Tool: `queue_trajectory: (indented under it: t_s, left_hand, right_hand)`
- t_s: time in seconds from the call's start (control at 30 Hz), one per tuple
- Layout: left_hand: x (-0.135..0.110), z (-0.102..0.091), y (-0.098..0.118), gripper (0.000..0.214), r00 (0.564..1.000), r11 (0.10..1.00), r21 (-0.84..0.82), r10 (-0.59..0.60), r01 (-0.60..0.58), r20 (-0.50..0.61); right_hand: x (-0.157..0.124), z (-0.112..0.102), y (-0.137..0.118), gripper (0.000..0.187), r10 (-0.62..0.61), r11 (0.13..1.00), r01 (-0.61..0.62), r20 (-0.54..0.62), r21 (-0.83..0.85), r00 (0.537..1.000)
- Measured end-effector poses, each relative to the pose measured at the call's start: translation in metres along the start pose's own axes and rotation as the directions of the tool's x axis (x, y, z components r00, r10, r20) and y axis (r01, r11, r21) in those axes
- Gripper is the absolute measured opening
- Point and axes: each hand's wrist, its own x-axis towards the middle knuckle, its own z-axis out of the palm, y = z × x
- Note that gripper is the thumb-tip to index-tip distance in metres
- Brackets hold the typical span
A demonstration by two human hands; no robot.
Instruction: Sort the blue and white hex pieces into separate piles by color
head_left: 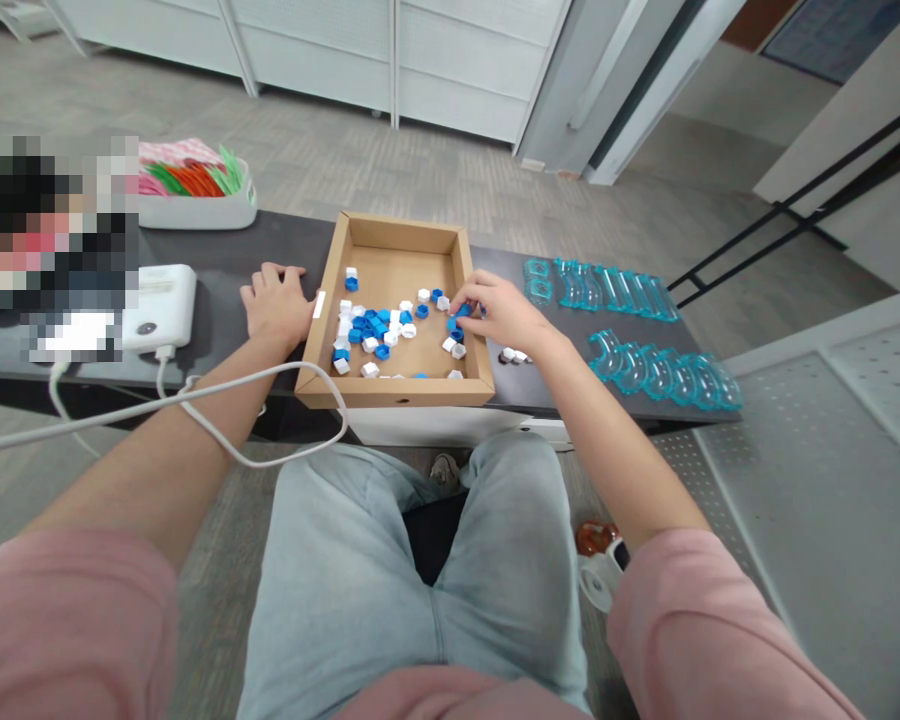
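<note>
A shallow cardboard box (409,238) holds several small blue and white hexagonal pieces (375,328), mostly heaped toward its left front. My right hand (499,308) reaches over the box's right wall, thumb and fingers closed around a blue hexagonal piece (463,311). More blue and white pieces lie just below those fingertips. On the dark table, left of the box, my left hand (276,303) rests flat with fingers apart, its wrist close to the box's left wall. A few white pieces (514,355) lie on the table under my right wrist.
Clear teal plastic parts (615,290) are laid out in rows at the right, with curved ones (664,372) nearer me. At left are a white power bank (166,305), a looping white cable (270,462) and a white basket (202,212) of colourful strips. A blurred patch covers the far left.
</note>
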Motion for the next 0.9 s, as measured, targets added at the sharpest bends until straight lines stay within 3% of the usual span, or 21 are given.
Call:
queue_trajectory:
  t_s: [0.17, 0.43, 0.6, 0.77, 0.9]
  left_hand:
    - [-0.002, -0.001, 0.002, 0.076, 1.000, 1.000, 0.003, -0.004, 0.004, 0.000]
    - [0.000, 0.001, -0.001, 0.073, 1.000, 1.000, 0.010, -0.001, 0.001, -0.009]
    - [0.001, 0.001, -0.001, 0.076, 1.000, 1.000, 0.010, -0.003, 0.003, 0.000]
    - [0.000, -0.001, 0.001, 0.077, 1.000, 1.000, 0.018, -0.009, 0.009, 0.006]
    - [0.001, 0.000, 0.000, 0.075, 1.000, 1.000, 0.019, -0.008, 0.008, 0.003]
  right_hand:
    - [-0.014, 0.000, 0.005, 0.019, -0.052, 0.998, 0.054, -0.050, 0.043, 0.997]
    - [-0.030, -0.002, 0.013, 0.014, 0.011, 0.990, -0.001, -0.068, 0.141, 0.998]
    - [-0.040, -0.010, 0.022, 0.021, 0.145, 0.973, -0.117, -0.135, 0.198, 0.980]
    - [-0.051, -0.008, 0.042, 0.022, 0.340, 0.938, -0.309, -0.241, 0.156, 0.909]
    - [-0.057, 0.001, 0.057, 0.018, 0.386, 0.922, -0.371, -0.202, 0.109, 0.900]
